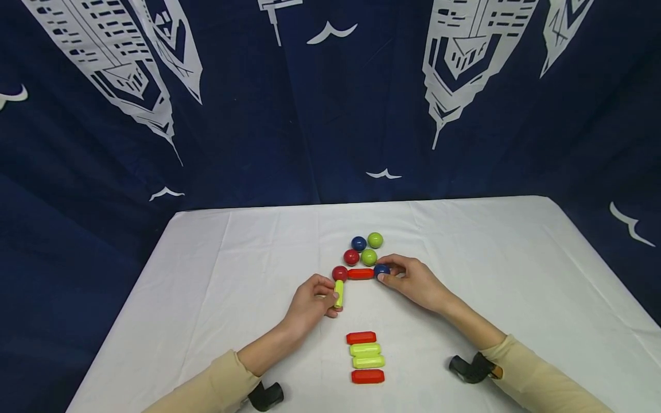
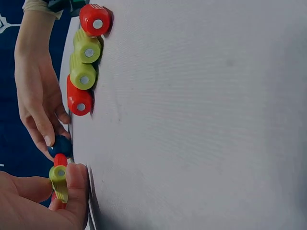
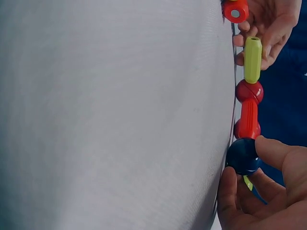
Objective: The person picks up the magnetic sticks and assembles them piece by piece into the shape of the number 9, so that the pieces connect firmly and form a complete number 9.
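Observation:
My left hand (image 1: 311,299) pinches a yellow-green magnetic rod (image 1: 338,293) between thumb and fingers. The rod's far end touches a red ball (image 1: 339,273). From that ball a red magnetic rod (image 1: 360,274) runs right to a blue ball (image 1: 381,271). My right hand (image 1: 413,279) holds this blue ball between thumb and fingertips, as the right wrist view also shows. In the left wrist view, a pale round magnet shows in the near end of the yellow-green rod (image 2: 58,178).
Behind the joined pieces stand a second red ball (image 1: 351,257), a second blue ball (image 1: 358,244) and two green balls (image 1: 369,257). Nearer the front, red rods (image 1: 368,376) and yellow-green rods (image 1: 369,362) lie stacked in a row on the white tablecloth (image 1: 232,275).

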`<action>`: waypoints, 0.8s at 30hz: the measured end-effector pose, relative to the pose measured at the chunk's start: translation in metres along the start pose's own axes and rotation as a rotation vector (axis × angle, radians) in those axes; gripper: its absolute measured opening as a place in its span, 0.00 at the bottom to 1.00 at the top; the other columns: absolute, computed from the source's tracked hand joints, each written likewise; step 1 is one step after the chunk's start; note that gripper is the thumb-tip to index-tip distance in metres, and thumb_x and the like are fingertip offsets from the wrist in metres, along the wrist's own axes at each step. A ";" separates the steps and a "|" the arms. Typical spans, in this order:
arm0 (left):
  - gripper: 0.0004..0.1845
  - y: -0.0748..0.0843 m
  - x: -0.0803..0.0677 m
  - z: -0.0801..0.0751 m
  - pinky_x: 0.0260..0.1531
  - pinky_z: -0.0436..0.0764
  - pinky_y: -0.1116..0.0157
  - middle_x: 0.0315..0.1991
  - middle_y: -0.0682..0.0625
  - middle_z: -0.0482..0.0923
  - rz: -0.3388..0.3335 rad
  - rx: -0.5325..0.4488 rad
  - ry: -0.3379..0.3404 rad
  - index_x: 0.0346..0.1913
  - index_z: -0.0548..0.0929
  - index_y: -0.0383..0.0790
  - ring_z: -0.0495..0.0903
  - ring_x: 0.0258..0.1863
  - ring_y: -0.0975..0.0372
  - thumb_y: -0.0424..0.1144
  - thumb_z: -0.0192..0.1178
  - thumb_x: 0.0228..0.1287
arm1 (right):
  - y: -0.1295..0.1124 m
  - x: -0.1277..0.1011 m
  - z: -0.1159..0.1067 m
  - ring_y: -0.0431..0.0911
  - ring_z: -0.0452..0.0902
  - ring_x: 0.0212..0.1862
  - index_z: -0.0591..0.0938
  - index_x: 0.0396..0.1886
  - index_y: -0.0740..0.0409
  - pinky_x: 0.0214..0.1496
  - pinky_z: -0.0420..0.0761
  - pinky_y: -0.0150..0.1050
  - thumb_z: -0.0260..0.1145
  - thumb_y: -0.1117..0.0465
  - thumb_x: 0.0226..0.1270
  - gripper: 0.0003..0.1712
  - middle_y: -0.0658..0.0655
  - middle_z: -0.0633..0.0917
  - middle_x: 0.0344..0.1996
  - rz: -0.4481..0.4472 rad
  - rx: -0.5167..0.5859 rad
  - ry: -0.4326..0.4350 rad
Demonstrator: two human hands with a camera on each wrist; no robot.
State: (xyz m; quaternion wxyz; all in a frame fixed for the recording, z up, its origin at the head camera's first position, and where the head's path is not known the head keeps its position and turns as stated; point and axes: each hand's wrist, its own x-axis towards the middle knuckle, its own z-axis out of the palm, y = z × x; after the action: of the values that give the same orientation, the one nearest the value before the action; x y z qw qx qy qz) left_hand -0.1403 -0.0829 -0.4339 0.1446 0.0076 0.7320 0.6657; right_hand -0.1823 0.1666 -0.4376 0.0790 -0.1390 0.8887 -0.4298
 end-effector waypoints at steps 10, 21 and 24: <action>0.05 0.009 0.023 -0.006 0.31 0.77 0.66 0.31 0.47 0.75 0.094 0.256 0.082 0.42 0.77 0.32 0.77 0.29 0.58 0.30 0.60 0.66 | -0.001 0.000 -0.001 0.47 0.73 0.38 0.81 0.56 0.57 0.38 0.74 0.40 0.68 0.58 0.67 0.19 0.52 0.78 0.32 0.021 0.006 -0.003; 0.12 0.013 0.066 -0.004 0.33 0.78 0.68 0.39 0.48 0.79 0.154 0.318 0.086 0.50 0.81 0.37 0.76 0.37 0.59 0.33 0.63 0.65 | -0.001 -0.001 0.000 0.47 0.73 0.37 0.81 0.56 0.57 0.37 0.73 0.39 0.68 0.58 0.68 0.19 0.53 0.78 0.32 0.026 0.012 0.002; 0.16 0.013 0.074 0.000 0.30 0.77 0.70 0.44 0.48 0.79 0.129 0.289 0.052 0.53 0.81 0.38 0.76 0.35 0.59 0.35 0.66 0.63 | -0.001 -0.001 0.000 0.47 0.73 0.37 0.81 0.55 0.57 0.38 0.73 0.40 0.68 0.59 0.67 0.18 0.53 0.78 0.32 0.028 0.008 0.008</action>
State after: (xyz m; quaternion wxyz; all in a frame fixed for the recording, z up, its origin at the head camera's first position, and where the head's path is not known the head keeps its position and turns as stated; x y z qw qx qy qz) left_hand -0.2134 -0.0668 -0.4364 0.0798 0.0582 0.8216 0.5614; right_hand -0.1813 0.1664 -0.4371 0.0818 -0.1246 0.8891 -0.4327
